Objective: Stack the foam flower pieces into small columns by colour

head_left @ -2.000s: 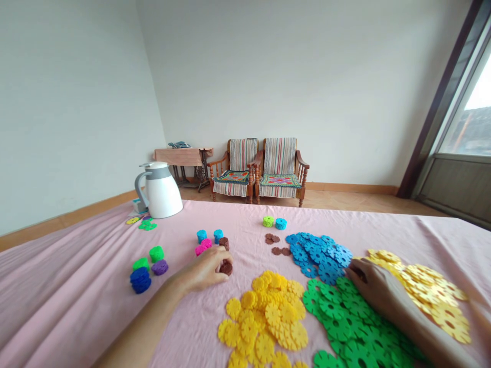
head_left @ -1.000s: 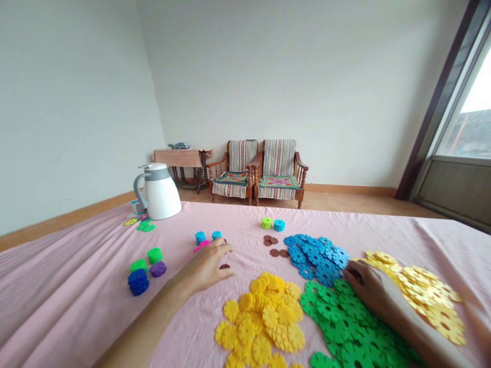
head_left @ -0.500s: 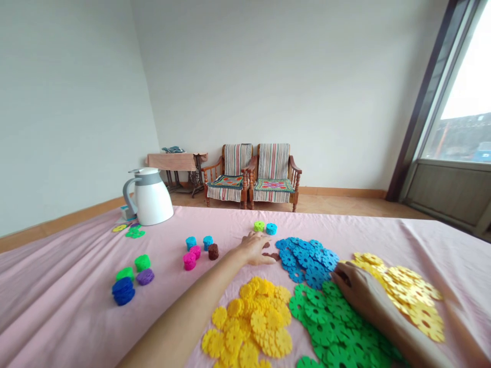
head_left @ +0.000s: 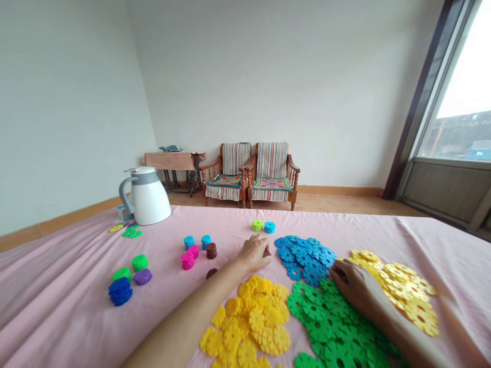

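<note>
My left hand (head_left: 254,253) is closed at the middle of the table, its fingers curled round brown notched plastic discs (head_left: 267,252), of which only a bit shows. Just right of it spreads a pile of blue discs (head_left: 305,258). Another brown disc piece (head_left: 211,273) peeks out beside my left forearm, near a brown stack (head_left: 211,250). My right hand (head_left: 351,281) rests with curled fingers between the blue pile, the green discs (head_left: 326,322) and the golden-yellow discs (head_left: 395,281); what its fingers hold, if anything, is hidden. Yellow discs (head_left: 249,322) lie heaped between my arms.
Small stacks of pink (head_left: 187,260), light-blue (head_left: 188,242), green (head_left: 139,262), purple (head_left: 142,276) and dark-blue discs (head_left: 120,292) stand at left. Lime (head_left: 257,225) and light-blue stacks (head_left: 269,227) stand at the back. A white jug (head_left: 150,199) is at the back left on the pink cloth (head_left: 76,317).
My left hand has gone from spread fingers to curled ones, closing on the brown discs beside the blue pile. The brown piece by my forearm has come into sight. My right hand has barely moved.
</note>
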Tool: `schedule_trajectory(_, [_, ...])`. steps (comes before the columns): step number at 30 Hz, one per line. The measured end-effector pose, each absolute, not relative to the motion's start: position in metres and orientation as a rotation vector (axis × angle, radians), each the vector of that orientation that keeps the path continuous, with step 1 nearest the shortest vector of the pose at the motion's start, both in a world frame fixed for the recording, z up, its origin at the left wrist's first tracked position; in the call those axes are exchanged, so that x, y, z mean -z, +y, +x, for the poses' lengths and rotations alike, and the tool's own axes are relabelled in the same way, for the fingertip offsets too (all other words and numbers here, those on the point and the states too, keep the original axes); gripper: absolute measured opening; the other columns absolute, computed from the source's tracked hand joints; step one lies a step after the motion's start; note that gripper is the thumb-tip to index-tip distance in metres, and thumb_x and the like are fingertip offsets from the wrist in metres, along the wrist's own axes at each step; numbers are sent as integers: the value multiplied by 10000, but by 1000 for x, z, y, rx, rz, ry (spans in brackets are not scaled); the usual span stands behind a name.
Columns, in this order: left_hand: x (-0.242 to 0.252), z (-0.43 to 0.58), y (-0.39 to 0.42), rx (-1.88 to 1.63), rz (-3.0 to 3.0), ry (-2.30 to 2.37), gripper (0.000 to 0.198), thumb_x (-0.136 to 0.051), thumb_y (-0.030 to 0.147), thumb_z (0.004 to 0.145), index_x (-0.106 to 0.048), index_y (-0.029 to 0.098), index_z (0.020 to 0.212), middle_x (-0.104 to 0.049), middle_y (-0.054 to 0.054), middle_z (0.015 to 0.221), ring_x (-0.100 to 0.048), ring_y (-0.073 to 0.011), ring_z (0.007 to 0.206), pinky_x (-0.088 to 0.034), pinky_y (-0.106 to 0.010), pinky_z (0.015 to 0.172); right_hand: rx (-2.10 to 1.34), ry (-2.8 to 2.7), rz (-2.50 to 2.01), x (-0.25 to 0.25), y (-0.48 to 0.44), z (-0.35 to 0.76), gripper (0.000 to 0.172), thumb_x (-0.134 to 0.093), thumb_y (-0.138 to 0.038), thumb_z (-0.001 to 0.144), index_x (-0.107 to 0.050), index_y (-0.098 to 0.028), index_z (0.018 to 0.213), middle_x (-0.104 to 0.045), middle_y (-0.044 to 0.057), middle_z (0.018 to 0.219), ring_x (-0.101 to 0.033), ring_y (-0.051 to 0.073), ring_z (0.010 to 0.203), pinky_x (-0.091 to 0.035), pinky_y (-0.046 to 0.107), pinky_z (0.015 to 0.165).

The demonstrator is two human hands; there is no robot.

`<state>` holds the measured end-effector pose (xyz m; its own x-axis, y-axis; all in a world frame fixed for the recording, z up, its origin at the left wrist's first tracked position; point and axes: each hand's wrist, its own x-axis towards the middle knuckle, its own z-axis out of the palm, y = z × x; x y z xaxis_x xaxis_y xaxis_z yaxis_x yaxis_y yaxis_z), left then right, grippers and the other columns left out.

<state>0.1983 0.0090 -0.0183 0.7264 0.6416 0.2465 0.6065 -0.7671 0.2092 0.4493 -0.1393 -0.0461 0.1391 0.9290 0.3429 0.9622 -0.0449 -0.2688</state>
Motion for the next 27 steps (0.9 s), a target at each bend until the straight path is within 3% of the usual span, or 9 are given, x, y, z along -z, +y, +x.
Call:
schedule_trajectory(9, [-4,136,-4,-331,2790,915,86,-581,166,640,-565,176,723,-567,-28,813,-530,-180,787,-411,-243,667,109,-1815,-2024,47,-139,450,271,-366,-378,832,-509,-214,669,-576,20,679,-561,162,630,-367,268,604])
schedule_trajectory(13, [-9,123,-6,-321,2766,913,229,-658,215,607,-602,185,827,-576,-28,878,-531,-193,836,-414,-252,709,105,-1812,-2012,50,-138,453,260,-382,-377,821,-518,-216,670,-584,19,675,-560,164,635,-369,266,602])
schedule_trajectory(19, [-8,128,-7,-331,2763,915,46,-596,170,675,-629,183,704,-588,-28,788,-532,-185,818,-399,-249,715,88,-1791,-1957,52,-138,455,260,-403,-393,804,-534,-217,664,-588,19,663,-552,160,613,-369,263,585])
schedule_trajectory(27, [-10,131,-11,-321,2764,892,110,-659,255,651,-656,195,743,-583,-13,756,-527,-179,776,-395,-248,696,84,-1779,-1960,51,-138,454,266,-406,-400,800,-530,-218,651,-583,15,648,-547,159,600,-363,264,577])
